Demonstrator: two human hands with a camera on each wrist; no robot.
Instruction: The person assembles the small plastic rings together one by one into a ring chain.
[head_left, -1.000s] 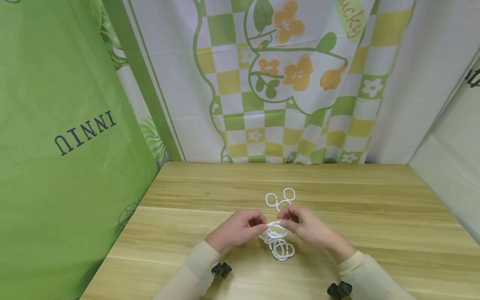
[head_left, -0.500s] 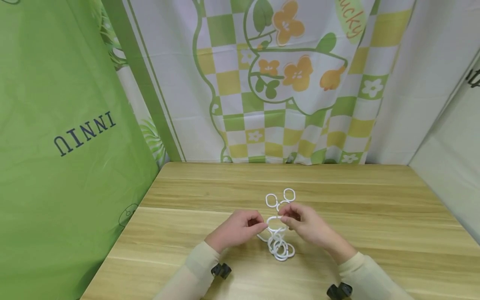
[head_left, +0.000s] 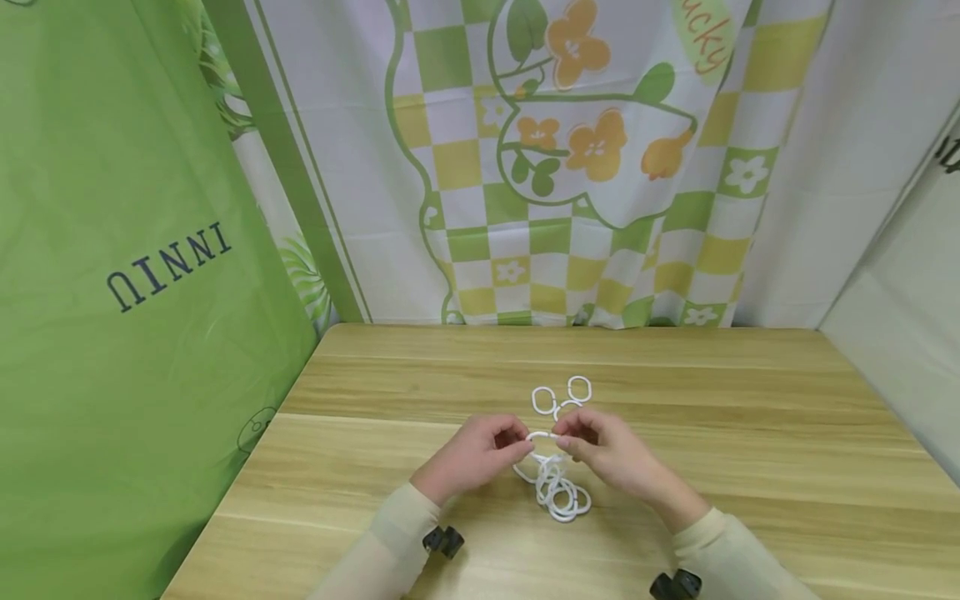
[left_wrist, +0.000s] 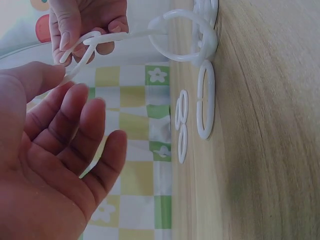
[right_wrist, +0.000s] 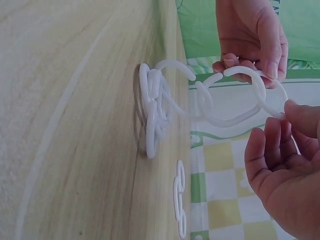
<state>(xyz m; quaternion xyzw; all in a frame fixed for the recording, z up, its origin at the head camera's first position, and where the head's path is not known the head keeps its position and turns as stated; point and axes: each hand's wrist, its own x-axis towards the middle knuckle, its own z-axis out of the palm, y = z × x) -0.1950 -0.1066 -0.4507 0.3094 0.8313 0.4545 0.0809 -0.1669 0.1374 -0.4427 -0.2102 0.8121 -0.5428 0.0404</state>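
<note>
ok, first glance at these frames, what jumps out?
Two hands meet over the middle of the wooden table: the left hand and right hand both pinch one white plastic ring, from which a chain of linked rings hangs to the tabletop. Just beyond them lie three loose rings, with a bright green and checked floral curtain behind.
</note>
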